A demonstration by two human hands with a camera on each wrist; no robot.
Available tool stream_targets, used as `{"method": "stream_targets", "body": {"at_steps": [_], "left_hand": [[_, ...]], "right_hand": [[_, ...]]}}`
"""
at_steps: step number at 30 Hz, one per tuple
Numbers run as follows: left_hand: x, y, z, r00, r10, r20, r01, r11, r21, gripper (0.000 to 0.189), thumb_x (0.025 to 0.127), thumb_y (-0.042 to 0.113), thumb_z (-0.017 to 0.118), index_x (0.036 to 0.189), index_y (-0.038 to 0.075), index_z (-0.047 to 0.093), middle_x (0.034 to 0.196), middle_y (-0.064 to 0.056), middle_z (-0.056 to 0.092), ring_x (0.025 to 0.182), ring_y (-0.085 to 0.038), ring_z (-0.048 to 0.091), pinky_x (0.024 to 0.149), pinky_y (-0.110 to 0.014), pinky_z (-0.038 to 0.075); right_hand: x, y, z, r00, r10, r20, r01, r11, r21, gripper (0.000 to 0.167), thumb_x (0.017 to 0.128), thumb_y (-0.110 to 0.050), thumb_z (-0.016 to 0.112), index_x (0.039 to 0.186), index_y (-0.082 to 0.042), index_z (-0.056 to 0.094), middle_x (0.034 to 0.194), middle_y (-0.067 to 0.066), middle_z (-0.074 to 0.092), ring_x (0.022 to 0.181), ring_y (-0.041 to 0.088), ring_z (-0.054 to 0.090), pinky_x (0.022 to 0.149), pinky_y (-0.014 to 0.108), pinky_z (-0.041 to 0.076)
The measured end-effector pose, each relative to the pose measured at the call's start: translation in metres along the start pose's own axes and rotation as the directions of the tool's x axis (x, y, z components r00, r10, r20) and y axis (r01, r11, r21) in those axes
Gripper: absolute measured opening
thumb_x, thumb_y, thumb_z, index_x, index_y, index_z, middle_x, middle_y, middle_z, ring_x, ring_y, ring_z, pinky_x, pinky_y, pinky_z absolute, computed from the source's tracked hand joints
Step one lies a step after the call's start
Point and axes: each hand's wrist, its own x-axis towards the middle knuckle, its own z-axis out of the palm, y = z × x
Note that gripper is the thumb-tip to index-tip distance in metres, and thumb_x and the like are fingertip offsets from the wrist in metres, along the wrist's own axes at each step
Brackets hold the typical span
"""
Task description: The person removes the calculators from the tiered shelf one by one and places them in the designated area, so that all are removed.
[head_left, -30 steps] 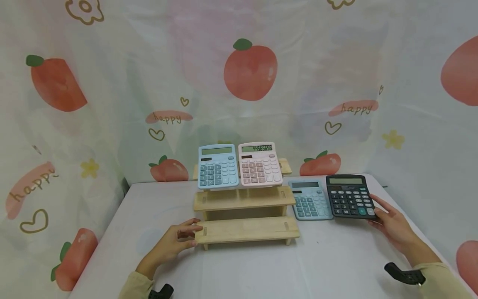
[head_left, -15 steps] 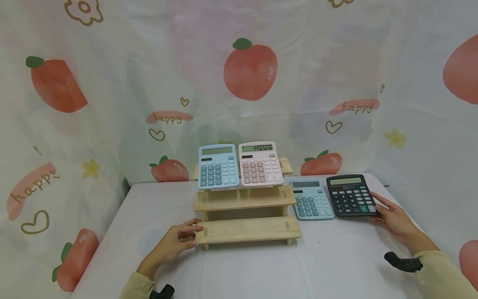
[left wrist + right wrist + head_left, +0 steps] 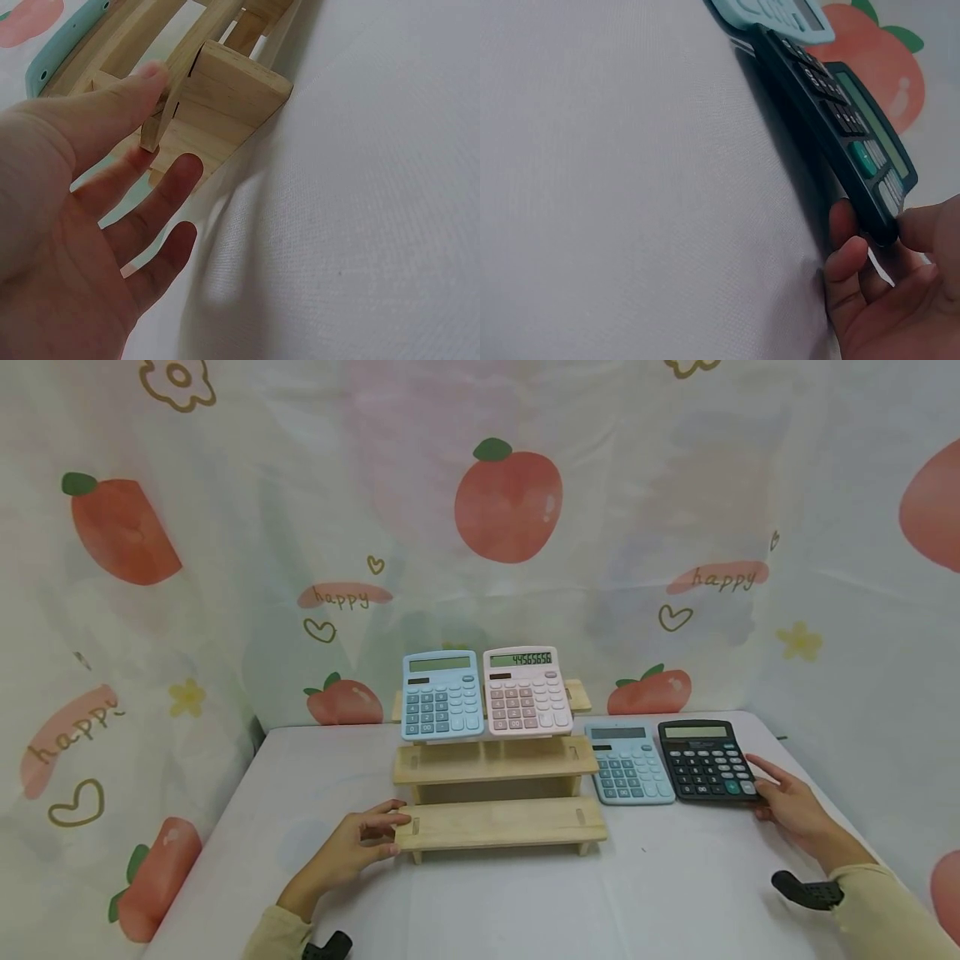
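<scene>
My left hand [image 3: 351, 843] pinches the left end of the lowest shelf of a stepped wooden rack [image 3: 498, 827]. In the left wrist view the thumb lies over the board [image 3: 180, 82] with the index finger beneath, the other fingers spread. My right hand [image 3: 798, 814] grips the right edge of a black calculator [image 3: 708, 762], thumb above and fingers under. The right wrist view shows that calculator [image 3: 840, 120] tilted, with shadow under its near edge. Left of it a light blue calculator [image 3: 630, 763] lies on the table.
On the rack's upper part another blue calculator [image 3: 442, 696] and a pink calculator [image 3: 528, 691] lean side by side, the pink one displaying digits. A white cloth covers the table [image 3: 510, 910]. Patterned fabric [image 3: 510, 602] hangs behind and at both sides.
The black calculator's lower edge rises slightly, then the calculator comes down a little with my right hand holding it. The left hand keeps its place on the rack. The head view shifts slightly.
</scene>
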Motion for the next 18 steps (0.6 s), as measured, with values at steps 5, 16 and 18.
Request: {"method": "stream_targets", "body": {"at_steps": [5, 16, 18], "left_hand": [[0.0005, -0.0002, -0.0003, 1.000, -0.002, -0.003, 0.002, 1.000, 0.004, 0.044, 0.092, 0.018, 0.074, 0.133, 0.002, 0.065, 0.155, -0.030, 0.042, 0.118, 0.003, 0.057, 0.098, -0.020, 0.051], [0.0005, -0.0018, -0.0005, 1.000, -0.001, -0.005, 0.001, 1.000, 0.012, 0.043, 0.092, 0.018, 0.074, 0.132, 0.004, 0.066, 0.154, -0.029, 0.044, 0.116, -0.005, 0.060, 0.098, -0.026, 0.052], [0.0004, -0.0017, -0.0004, 1.000, -0.003, -0.006, 0.003, 1.000, 0.015, 0.044, 0.092, 0.019, 0.075, 0.132, 0.005, 0.066, 0.154, -0.028, 0.044, 0.117, -0.005, 0.060, 0.098, -0.025, 0.052]], "right_hand": [[0.0009, 0.0027, -0.0011, 1.000, 0.009, 0.021, -0.010, 1.000, 0.026, 0.058, 0.110, -0.017, 0.027, 0.163, -0.011, 0.004, 0.110, -0.020, 0.052, 0.079, 0.004, 0.057, 0.069, 0.024, 0.054], [0.0028, 0.0036, -0.0045, 0.997, 0.035, 0.062, -0.037, 0.999, 0.039, 0.056, 0.111, -0.018, 0.025, 0.162, -0.009, 0.002, 0.104, -0.025, 0.045, 0.079, 0.004, 0.056, 0.070, 0.023, 0.053], [0.0029, 0.0037, -0.0048, 0.997, 0.039, 0.063, -0.041, 0.998, 0.044, 0.056, 0.111, -0.019, 0.025, 0.162, -0.010, 0.002, 0.105, -0.024, 0.045, 0.079, 0.004, 0.056, 0.071, 0.023, 0.053]]}}
